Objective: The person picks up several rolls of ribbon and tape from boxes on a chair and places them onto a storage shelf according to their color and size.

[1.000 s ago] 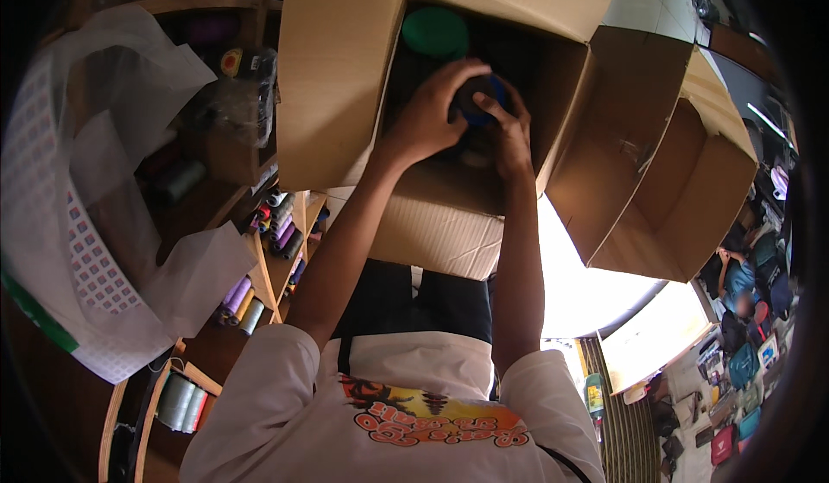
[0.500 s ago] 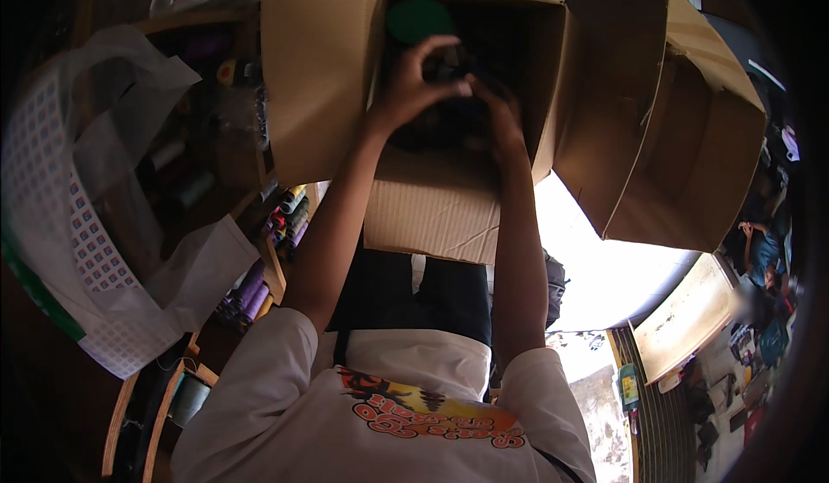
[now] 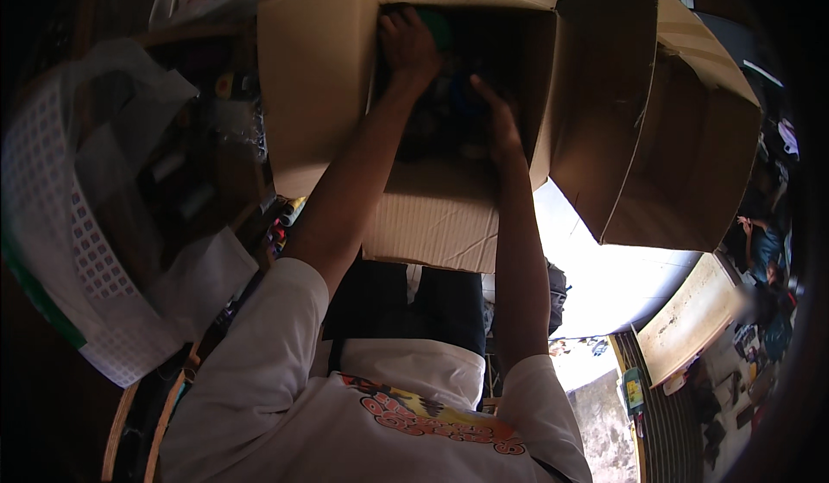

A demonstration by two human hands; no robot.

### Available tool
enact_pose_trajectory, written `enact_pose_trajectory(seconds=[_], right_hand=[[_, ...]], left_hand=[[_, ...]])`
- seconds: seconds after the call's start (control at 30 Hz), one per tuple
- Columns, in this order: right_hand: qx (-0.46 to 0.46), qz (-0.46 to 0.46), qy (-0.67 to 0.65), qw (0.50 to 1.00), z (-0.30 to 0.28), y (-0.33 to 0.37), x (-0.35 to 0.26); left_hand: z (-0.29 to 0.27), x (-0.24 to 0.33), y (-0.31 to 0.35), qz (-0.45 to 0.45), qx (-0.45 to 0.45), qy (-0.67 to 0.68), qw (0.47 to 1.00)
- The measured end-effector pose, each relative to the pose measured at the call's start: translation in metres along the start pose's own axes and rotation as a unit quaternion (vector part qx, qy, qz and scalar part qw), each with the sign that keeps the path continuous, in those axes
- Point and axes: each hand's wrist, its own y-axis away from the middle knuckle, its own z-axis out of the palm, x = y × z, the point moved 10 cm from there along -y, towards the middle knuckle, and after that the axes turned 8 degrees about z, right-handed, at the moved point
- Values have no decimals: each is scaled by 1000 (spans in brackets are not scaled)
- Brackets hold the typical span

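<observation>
An open cardboard box point(image 3: 432, 224) is in front of me, and both my hands reach into it. Inside, at the far left corner, my left hand point(image 3: 409, 50) lies with its fingers curled over a green round object point(image 3: 434, 30), covering its left part. My right hand point(image 3: 499, 119) is along the box's right side, thumb stretched away from the fingers and nothing seen in its grasp. Beside that thumb is a dark blue thing point(image 3: 466, 94), too dim to name. Other contents of the box are lost in shadow.
A second open cardboard box point(image 3: 604, 112) stands to the right. A white patterned plastic bag point(image 3: 112, 267) hangs at the left, by shelves with thread spools. A light wooden board point(image 3: 686, 328) and a person point(image 3: 764, 250) are at the far right.
My left hand has moved away and left onto the green round object. My right hand has drawn apart from it, staying near the box's right side.
</observation>
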Motion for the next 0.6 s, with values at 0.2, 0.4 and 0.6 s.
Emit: enact_pose_trajectory(seconds=[0.2,0.4,0.6], right_hand=[[-14,-3,-32,999,1,2,-4],[-18,-20,-48,998,8,9,-12],[-14,7,-39,999,2,8,-6]], left_hand=[[24,-8,-18,20,-70,109,991],[42,-30,-36,28,-121,264,957],[5,-4,-14,63,-67,259,961]])
